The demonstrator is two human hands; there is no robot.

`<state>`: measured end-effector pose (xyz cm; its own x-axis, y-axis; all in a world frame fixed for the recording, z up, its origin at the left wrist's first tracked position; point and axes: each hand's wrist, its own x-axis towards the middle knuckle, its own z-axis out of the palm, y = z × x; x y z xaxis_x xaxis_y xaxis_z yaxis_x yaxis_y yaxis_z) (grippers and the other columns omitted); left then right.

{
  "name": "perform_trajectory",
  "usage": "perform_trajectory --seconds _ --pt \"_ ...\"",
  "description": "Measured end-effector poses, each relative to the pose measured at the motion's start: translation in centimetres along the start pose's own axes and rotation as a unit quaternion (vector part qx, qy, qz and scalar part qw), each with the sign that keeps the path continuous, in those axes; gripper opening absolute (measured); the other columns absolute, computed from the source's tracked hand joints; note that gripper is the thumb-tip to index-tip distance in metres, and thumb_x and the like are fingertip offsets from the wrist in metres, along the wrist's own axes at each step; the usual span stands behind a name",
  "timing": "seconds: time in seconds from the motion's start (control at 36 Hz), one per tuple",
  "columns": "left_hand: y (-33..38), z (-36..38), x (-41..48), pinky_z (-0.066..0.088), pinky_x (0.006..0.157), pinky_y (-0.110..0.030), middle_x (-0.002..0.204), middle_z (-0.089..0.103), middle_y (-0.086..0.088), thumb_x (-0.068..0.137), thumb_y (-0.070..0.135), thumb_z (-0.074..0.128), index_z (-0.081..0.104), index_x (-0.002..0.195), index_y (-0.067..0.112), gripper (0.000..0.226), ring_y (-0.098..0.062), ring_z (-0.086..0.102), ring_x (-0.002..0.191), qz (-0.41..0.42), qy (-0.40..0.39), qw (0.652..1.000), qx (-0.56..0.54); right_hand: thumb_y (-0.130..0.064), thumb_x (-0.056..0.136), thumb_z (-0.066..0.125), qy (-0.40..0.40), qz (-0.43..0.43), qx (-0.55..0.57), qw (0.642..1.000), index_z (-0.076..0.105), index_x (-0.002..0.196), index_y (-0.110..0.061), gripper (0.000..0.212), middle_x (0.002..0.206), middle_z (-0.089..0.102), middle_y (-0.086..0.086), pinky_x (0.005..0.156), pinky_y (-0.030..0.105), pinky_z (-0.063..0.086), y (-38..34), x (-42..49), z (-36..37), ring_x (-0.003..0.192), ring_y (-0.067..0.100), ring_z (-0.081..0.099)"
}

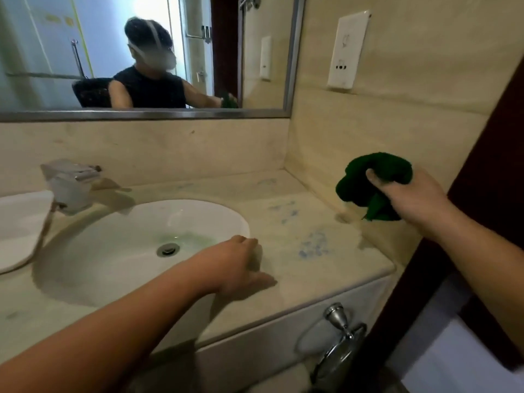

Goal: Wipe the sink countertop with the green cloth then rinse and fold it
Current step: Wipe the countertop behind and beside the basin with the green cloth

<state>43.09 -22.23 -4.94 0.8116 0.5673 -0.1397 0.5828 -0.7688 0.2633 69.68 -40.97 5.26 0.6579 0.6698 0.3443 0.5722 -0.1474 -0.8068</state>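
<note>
Sink-side, mid-clean: my right hand grips the green cloth, bunched in a wad above the right end of the countertop. My left hand rests beside the basin, holding nothing. Wadded like this, the cloth may skip the blue smears or merely spread them.

Wall mirror, switch plate, perhaps a towel ring.

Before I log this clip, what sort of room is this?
Most likely a bathroom: a white basin with a chrome faucet set in a stone countertop, a wall mirror above it, and a towel ring on the counter's front.
</note>
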Motion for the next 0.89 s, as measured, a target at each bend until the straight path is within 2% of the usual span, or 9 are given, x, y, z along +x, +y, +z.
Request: perform_trajectory --seconds 0.06,0.14,0.25,0.39,0.47,0.56,0.64,0.75,0.89 --pt "0.5 0.5 0.3 0.047 0.11 -0.045 0.161 0.045 -0.007 0.072 0.094 0.059 0.027 0.163 0.021 0.121 -0.032 0.054 0.137 -0.026 -0.03 0.999 0.025 -0.029 0.093 0.076 -0.106 -0.071 -0.191 0.973 0.06 0.127 -0.05 0.043 0.129 0.067 -0.009 0.097 0.029 0.047 2.9 0.4 -0.5 0.115 0.011 0.063" --pt "0.8 0.9 0.6 0.047 0.105 -0.043 0.159 0.048 -0.012 0.072 0.096 0.057 0.024 0.164 0.009 0.131 -0.032 0.055 0.134 -0.053 -0.076 0.994 0.055 -0.027 0.089 0.071 -0.299 -0.067 -0.479 0.822 0.038 0.158 -0.029 0.076 0.163 0.037 0.003 0.122 0.031 0.027 6.9 0.3 0.9 0.149 0.022 0.033" --pt "0.6 0.3 0.7 0.051 0.103 -0.04 0.151 0.058 -0.01 0.064 0.098 0.062 0.025 0.163 0.009 0.138 -0.03 0.06 0.129 -0.082 -0.088 0.991 0.056 -0.061 0.082 0.059 -0.442 0.082 -0.488 0.748 0.004 0.167 -0.02 0.109 0.174 0.003 0.002 0.126 0.032 0.016 8.5 0.1 2.9 0.159 0.02 0.008" --pt "0.9 -0.5 -0.2 0.057 0.096 -0.041 0.12 0.069 -0.003 0.059 0.1 0.062 0.06 0.132 0.014 0.113 -0.024 0.067 0.105 -0.059 -0.12 0.987 0.088 -0.104 0.06 0.037 -0.352 0.098 -0.417 0.832 0.035 0.16 -0.022 0.129 0.167 0.034 0.005 0.104 0.031 0.036 7.6 0.9 3.9 0.145 0.024 0.041" --pt "0.6 -0.2 -0.9 0.056 0.098 -0.042 0.128 0.066 -0.006 0.053 0.099 0.067 0.047 0.14 0.01 0.126 -0.027 0.065 0.11 -0.055 -0.123 0.985 0.105 -0.087 0.088 0.028 -0.261 0.092 -0.352 0.894 0.051 0.145 -0.012 0.097 0.159 0.042 0.013 0.103 0.037 0.039 9.0 0.4 5.7 0.136 0.029 0.047" --pt "-0.4 0.0 -1.6 0.051 0.108 -0.044 0.149 0.056 -0.009 0.049 0.1 0.068 0.027 0.155 0.011 0.144 -0.031 0.06 0.126 -0.039 -0.124 0.985 0.112 -0.058 0.106 0.033 -0.239 0.065 -0.369 0.896 0.028 0.16 -0.007 0.074 0.173 0.013 0.013 0.124 0.037 0.016 11.2 -0.9 7.4 0.156 0.027 0.018" --pt "-1.6 -0.2 -2.4 0.048 0.113 -0.042 0.158 0.051 -0.004 0.046 0.1 0.069 0.019 0.163 0.017 0.152 -0.028 0.056 0.134 -0.039 -0.129 0.987 0.089 -0.054 0.109 0.031 -0.231 0.055 -0.362 0.901 0.014 0.165 -0.012 0.072 0.174 0.0 0.008 0.125 0.032 0.006 12.5 -0.7 8.1 0.159 0.021 0.007" --pt "-2.3 -0.1 -3.0 0.053 0.089 -0.032 0.125 0.066 0.004 0.046 0.098 0.071 0.045 0.143 0.022 0.127 -0.017 0.062 0.102 -0.036 -0.12 0.99 0.068 -0.053 0.109 0.027 -0.252 0.059 -0.375 0.89 0.002 0.166 -0.015 0.073 0.174 -0.008 0.004 0.125 0.032 0.004 13.0 0.3 8.7 0.16 0.019 0.002" --pt "-2.3 0.0 -2.9 0.058 0.095 -0.04 0.121 0.069 0.001 0.044 0.098 0.073 0.051 0.137 0.023 0.122 -0.02 0.064 0.102 -0.036 -0.097 0.993 0.054 -0.046 0.11 0.02 -0.251 0.051 -0.406 0.877 -0.004 0.165 -0.018 0.067 0.173 -0.012 0.001 0.126 0.037 -0.005 12.9 0.3 10.3 0.159 0.016 -0.005"
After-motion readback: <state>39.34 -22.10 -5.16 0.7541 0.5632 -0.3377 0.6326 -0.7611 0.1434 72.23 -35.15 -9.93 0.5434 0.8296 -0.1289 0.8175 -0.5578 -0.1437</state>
